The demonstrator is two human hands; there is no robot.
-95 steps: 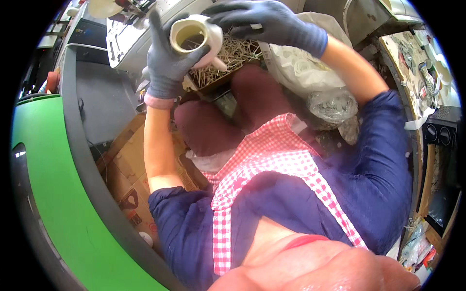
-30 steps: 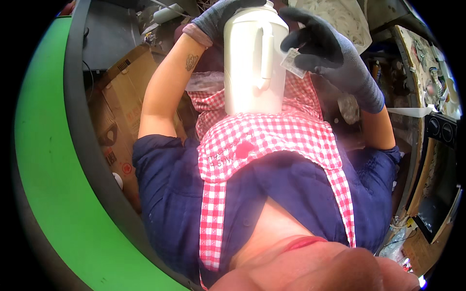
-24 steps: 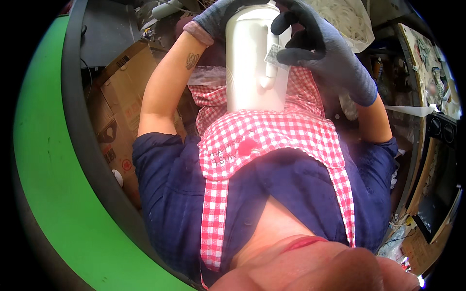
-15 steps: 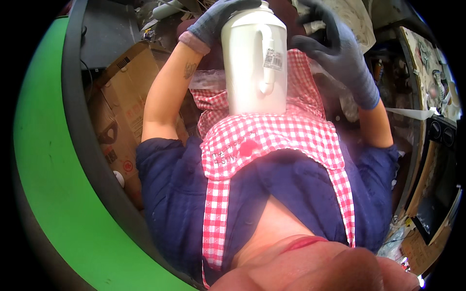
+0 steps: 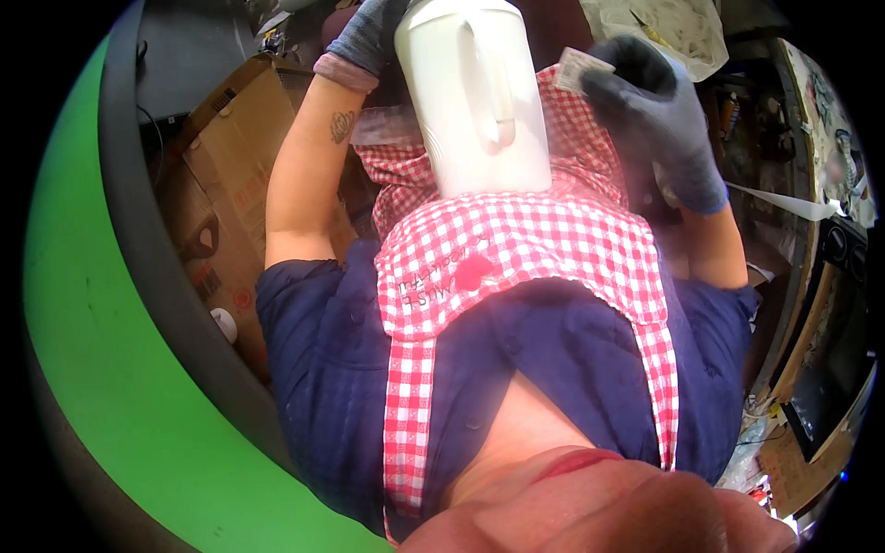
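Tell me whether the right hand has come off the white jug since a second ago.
Yes. The right hand has come away from the white jug toward the person's right, pinching a small paper tag; the left hand holds the jug.

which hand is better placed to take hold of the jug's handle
Right. The right hand hovers beside the white jug, pinching only a small paper label. The left hand already grips the jug's far side.

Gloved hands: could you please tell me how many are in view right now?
2. The left hand is at the top behind the white jug, partly hidden by it. The right hand is beside the jug, pinching a small paper tag.
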